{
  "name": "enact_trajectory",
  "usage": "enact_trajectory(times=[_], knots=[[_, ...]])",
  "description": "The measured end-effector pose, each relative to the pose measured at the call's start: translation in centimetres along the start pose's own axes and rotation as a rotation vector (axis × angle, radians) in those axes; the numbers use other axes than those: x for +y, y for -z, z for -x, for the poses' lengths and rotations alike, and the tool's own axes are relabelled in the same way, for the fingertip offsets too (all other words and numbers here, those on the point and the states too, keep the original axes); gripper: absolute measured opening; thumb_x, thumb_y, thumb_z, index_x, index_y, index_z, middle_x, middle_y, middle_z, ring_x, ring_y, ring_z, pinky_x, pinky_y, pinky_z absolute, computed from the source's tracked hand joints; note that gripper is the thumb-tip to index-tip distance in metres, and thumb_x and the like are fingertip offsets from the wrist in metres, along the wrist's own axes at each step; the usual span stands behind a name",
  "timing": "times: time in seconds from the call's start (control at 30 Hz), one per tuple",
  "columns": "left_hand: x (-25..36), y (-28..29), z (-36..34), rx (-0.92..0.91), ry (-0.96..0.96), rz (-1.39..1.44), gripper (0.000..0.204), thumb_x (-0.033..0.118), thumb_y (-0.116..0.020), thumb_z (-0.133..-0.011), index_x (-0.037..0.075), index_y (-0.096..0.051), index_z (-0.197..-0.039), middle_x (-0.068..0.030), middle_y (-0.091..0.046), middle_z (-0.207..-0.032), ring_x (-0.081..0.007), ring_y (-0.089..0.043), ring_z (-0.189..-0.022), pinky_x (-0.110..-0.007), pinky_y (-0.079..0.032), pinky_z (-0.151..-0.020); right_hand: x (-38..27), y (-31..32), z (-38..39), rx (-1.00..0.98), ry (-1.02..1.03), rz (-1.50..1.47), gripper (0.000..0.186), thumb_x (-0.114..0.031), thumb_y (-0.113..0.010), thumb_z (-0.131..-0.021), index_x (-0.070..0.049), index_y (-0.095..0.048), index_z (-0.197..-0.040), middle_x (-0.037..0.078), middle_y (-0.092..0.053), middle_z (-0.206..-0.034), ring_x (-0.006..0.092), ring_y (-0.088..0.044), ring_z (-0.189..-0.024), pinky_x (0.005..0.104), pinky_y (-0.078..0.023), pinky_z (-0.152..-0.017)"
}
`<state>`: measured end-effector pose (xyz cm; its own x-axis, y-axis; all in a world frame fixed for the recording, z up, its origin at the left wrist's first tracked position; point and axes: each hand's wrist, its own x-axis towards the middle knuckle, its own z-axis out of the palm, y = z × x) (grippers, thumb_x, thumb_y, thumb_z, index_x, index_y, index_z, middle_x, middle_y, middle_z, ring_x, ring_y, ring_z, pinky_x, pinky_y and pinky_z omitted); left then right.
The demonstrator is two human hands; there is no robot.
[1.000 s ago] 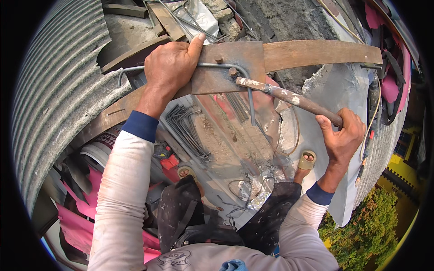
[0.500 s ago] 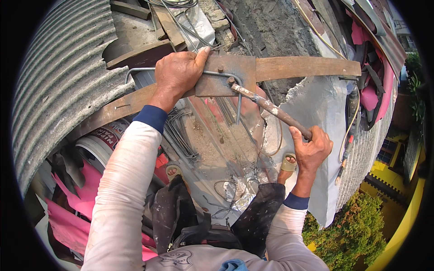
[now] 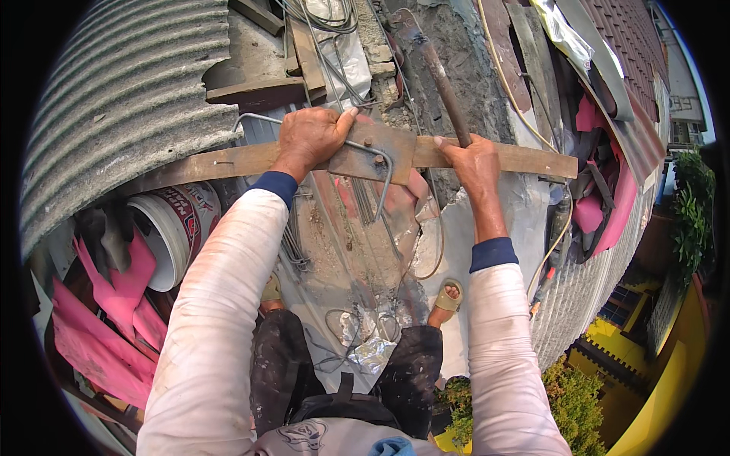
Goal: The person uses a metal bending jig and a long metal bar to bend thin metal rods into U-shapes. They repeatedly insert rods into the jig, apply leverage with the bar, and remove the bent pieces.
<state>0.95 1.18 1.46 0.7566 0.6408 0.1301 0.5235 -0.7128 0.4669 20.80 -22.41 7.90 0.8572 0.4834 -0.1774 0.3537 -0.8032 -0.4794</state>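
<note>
My left hand point(image 3: 310, 138) is closed around a thin steel rod point(image 3: 365, 146) and presses it against a wooden plank point(image 3: 525, 159). The rod lies over a square plate point(image 3: 395, 152) fixed on the plank. Past two short metal pegs point(image 3: 367, 142), the rod turns sharply toward me. In my right hand point(image 3: 473, 166) is a rust-brown metal bar point(image 3: 445, 87), gripped by its near end just over the plank. Its far end points away from me, apart from the rod.
Corrugated roofing point(image 3: 129, 99) rises at the left, beside a white paint bucket point(image 3: 156, 243) and torn pink sheeting point(image 3: 99, 342). Wire coils point(image 3: 334, 23) lie at the far side. A cable point(image 3: 498, 68) runs along the right. Beyond the roof edge, a bush point(image 3: 574, 403) shows below.
The metal bar has come off the rod's bend and swung to the far side. My right hand has moved away from me with it. My left hand still holds the rod.
</note>
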Motion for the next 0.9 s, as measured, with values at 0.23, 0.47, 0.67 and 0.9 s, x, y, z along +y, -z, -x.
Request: enact_trajectory(times=[0.23, 0.47, 0.67, 0.9], knots=[[0.4, 0.6, 0.2, 0.03, -0.024, -0.002, 0.063, 0.057, -0.058, -0.109, 0.008, -0.083, -0.077, -0.0159, -0.075, -0.071, -0.0367, -0.075, -0.067, -0.048, -0.058, -0.064, -1.2, -0.2, -1.4, -0.084, -0.058, 0.187, 0.06, -0.063, -0.091, -0.081, -0.004, -0.085, -0.092, 0.014, -0.079, -0.081, 0.0305, -0.077, -0.075, 0.0477, -0.056, -0.072], [3.9, 8.6, 2.0, 0.089, -0.069, -0.16, 0.064, 0.055, -0.062, -0.109, 0.008, -0.079, -0.068, -0.0149, -0.07, -0.064, -0.0321, -0.07, -0.057, -0.044, -0.052, -0.054, -1.2, -0.1, -1.6, -0.113, -0.056, 0.195, 0.057, -0.061, -0.091, -0.081, -0.007, -0.087, -0.097, 0.02, -0.082, -0.092, 0.0398, -0.08, -0.088, 0.0521, -0.06, -0.081], [5.3, 12.8, 16.8, -0.111, 0.113, -0.07, 0.072, 0.058, -0.064, -0.109, 0.004, -0.07, -0.062, -0.0144, -0.064, -0.058, -0.0331, -0.065, -0.051, -0.047, -0.046, -0.049, -0.8, -0.1, -2.2, -0.129, -0.024, 0.216, 0.059, -0.062, -0.09, -0.082, -0.005, -0.084, -0.091, 0.02, -0.081, -0.088, 0.0403, -0.078, -0.082, 0.0524, -0.058, -0.078], [-7.9, -6.2, 32.6, -0.363, 1.213, 0.183, 0.081, 0.063, -0.038, -0.115, -0.003, -0.081, -0.099, -0.0352, -0.076, -0.106, -0.0525, -0.073, -0.108, -0.057, -0.054, -0.098, 0.3, -0.3, -2.4, -0.139, 0.002, 0.099, 0.056, -0.057, -0.091, -0.087, -0.002, -0.086, -0.098, 0.008, -0.077, -0.079, 0.0203, -0.071, -0.072, 0.0386, -0.055, -0.072]])
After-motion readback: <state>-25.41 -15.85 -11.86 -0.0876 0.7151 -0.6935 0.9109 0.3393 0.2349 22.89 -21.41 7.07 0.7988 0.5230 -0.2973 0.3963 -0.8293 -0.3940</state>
